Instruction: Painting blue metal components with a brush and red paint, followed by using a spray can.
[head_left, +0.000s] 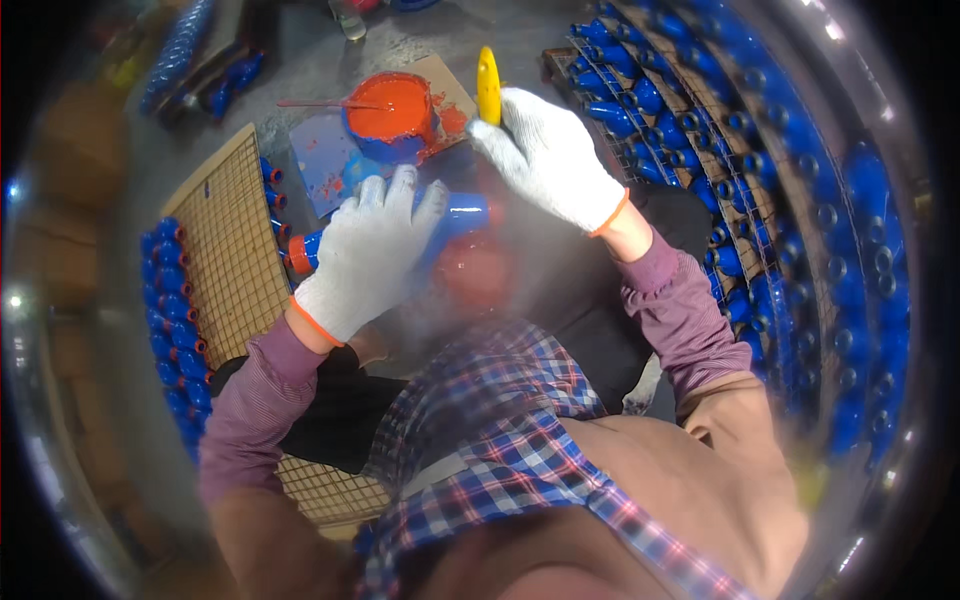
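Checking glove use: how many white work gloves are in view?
2: one on the left hand gripping the blue part, one on the right hand holding the yellow tool.

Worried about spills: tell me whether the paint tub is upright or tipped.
Upright. The blue tub stands on the floor with its orange paint surface level inside the rim, a stick resting across it.
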